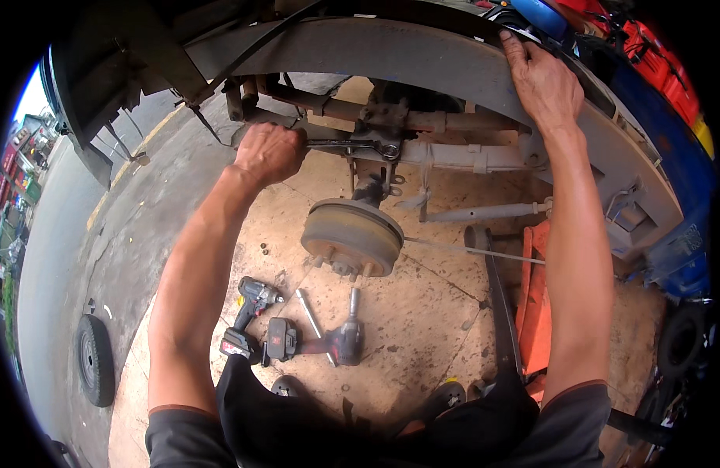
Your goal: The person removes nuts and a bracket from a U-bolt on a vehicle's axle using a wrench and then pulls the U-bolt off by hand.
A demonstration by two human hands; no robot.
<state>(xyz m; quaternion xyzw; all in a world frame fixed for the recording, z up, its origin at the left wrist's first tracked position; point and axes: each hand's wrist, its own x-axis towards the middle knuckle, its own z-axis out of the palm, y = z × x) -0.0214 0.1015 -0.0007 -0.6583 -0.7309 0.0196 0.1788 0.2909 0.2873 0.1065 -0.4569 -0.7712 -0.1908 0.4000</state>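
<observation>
My left hand [270, 153] is closed around the handle of a wrench [344, 144], which lies roughly level under the vehicle. The wrench's ring end sits at the U-bolt clamp [390, 160] beside the axle [485, 156]. High on the right, my right hand [549, 87] grips the upper edge of the grey frame rail [391, 48]; its fingertips are partly hidden behind the edge. Below the wrench hangs a worn brake drum [352, 234] with wheel studs pointing toward me.
On the floor lie two cordless impact wrenches [256, 300] [340, 343], a metal bar [309, 312] and small nuts [264, 249]. An orange metal piece [534, 292] stands at the right beside a dark bar [500, 320]. A spare wheel [95, 360] rests at the left near the road.
</observation>
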